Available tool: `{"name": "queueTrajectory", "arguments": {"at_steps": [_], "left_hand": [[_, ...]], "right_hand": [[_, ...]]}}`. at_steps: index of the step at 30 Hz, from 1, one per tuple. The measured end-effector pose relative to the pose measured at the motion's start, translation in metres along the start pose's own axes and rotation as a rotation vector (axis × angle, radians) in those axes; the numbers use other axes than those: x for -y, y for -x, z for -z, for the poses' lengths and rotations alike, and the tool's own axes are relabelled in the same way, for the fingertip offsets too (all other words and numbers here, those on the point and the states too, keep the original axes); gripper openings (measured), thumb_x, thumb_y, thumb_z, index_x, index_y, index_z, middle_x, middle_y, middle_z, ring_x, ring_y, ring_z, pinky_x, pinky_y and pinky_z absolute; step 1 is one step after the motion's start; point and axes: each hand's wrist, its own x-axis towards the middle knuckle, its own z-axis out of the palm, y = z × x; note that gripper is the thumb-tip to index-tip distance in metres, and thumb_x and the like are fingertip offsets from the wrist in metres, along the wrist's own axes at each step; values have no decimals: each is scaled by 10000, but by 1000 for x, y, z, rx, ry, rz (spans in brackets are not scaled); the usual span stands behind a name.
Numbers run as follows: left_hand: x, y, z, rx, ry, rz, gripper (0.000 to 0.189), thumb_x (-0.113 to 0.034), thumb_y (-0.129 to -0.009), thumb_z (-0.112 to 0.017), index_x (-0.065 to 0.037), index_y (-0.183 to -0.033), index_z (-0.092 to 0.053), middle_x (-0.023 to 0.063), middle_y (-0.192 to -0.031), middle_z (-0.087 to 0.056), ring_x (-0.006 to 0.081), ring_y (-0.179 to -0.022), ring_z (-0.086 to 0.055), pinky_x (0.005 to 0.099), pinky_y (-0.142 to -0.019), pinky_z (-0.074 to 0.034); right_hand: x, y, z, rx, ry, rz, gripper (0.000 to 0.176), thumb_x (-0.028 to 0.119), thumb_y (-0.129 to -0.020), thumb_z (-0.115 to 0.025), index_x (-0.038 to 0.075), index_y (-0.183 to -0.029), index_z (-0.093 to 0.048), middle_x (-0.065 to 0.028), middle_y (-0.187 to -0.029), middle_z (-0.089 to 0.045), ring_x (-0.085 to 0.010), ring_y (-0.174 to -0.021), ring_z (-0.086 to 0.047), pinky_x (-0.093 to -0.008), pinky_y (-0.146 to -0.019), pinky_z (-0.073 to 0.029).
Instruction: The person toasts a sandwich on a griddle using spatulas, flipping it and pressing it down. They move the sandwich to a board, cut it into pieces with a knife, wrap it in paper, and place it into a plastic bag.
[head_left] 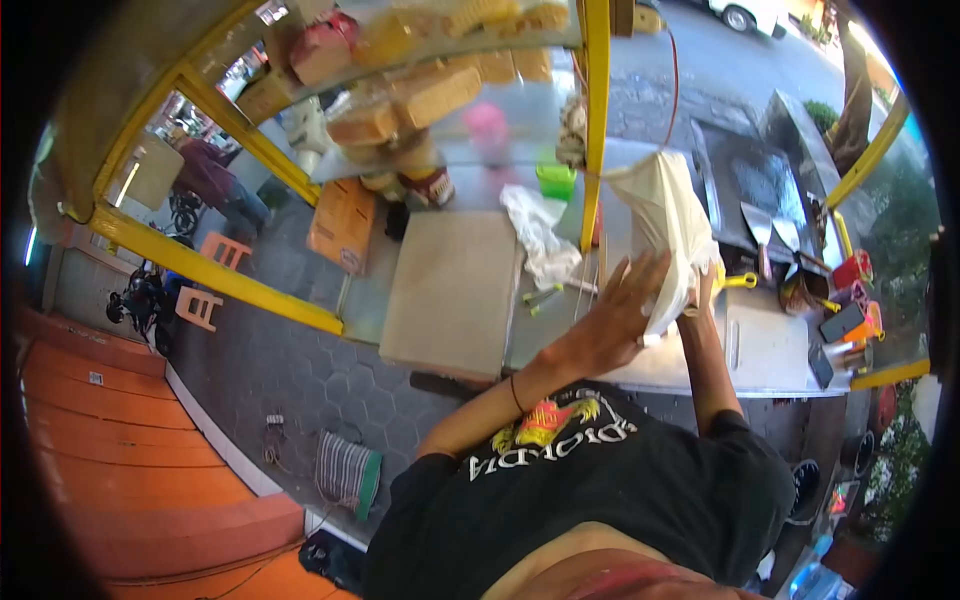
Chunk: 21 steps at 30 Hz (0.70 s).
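A pale cream plastic bag hangs up in front of my chest, above the metal counter. My left hand is at its lower left side, fingers long against the bag and closing on its edge. On the other side, my right hand grips the bag's lower end, its fingers partly hidden by the plastic. What the bag contains, if anything, cannot be seen. Just left of the bag lie a crumpled white bag and a green container. A yellow handle sticks out beside my right hand.
A beige board covers the counter's left part. Bread loaves fill the shelf above, framed by yellow posts. At right are a dark griddle, spatulas and a phone. A person stands far left near stools.
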Motion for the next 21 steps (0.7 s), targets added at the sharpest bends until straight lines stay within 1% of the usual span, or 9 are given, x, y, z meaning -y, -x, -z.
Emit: {"name": "queueTrajectory", "arguments": {"at_steps": [2,3,5,7,10,12,16,19,21], "left_hand": [[-2,-3,7,110,-13,-17,611,-261,-960,-614,-112,-1512,-398,255,-1609,-146,472,-1474,-180,557,-1188,-195],[-5,0,19,98,48,10,584,-264,-961,-616,-95,-1487,-429,247,-1578,-243,439,-1459,-248,522,-1184,-231],[1,12,60,92,81,48,558,-266,-962,-619,-77,-1462,-459,238,-1546,-340,407,-1444,-316,487,-1179,-267],[14,28,106,267,310,392,461,-247,-962,-620,-46,-1370,-548,192,-1378,-564,348,-1313,-513,426,-1104,-390],[17,43,163,94,-138,342,355,-202,-967,-612,-27,-1276,-607,151,-1246,-661,341,-1132,-632,409,-965,-494],[1,45,194,63,-183,368,346,-190,-968,-610,-26,-1272,-607,142,-1211,-676,323,-1111,-647,390,-957,-499],[-31,54,243,88,-68,400,324,-197,-995,-589,-34,-1273,-613,105,-1172,-692,222,-1070,-666,350,-930,-509],[-27,71,281,94,258,557,333,-229,-1026,-561,-49,-1304,-600,83,-1128,-695,149,-1044,-652,313,-910,-514],[11,89,310,110,274,655,360,-258,-1034,-552,-52,-1328,-578,80,-1096,-697,143,-1020,-655,286,-900,-515]], "right_hand": [[31,-25,-19,-224,-80,-177,529,399,-1017,-412,43,-1404,-470,-145,-1287,-608,-279,-1112,-638,-406,-958,-531],[35,-36,-24,-320,-245,-159,530,396,-1024,-395,42,-1413,-463,-139,-1296,-615,-281,-1119,-644,-410,-951,-539],[40,-74,-13,-229,-169,-282,514,357,-1023,-424,17,-1406,-460,-144,-1256,-641,-273,-1080,-667,-382,-931,-551],[14,-144,32,-207,-30,-382,499,340,-1019,-452,6,-1389,-479,-148,-1231,-654,-262,-1037,-682,-377,-899,-562],[-18,-212,32,-150,333,-454,452,341,-981,-522,23,-1298,-575,-128,-1119,-690,-238,-941,-700,-355,-835,-573],[-40,-230,13,-54,725,-568,456,380,-917,-589,54,-1234,-631,-109,-1065,-695,-222,-868,-697,-309,-812,-564],[-142,-259,51,405,1352,-746,572,416,-831,-688,100,-1300,-604,-129,-1188,-653,-346,-893,-676,-519,-610,-617],[-144,-258,29,634,1669,-763,595,399,-840,-695,164,-1369,-558,-128,-1244,-633,-357,-935,-675,-500,-625,-631],[-127,-251,30,802,1784,-409,614,360,-849,-667,82,-1379,-529,-169,-1207,-656,-351,-976,-695,-462,-582,-611]]}}
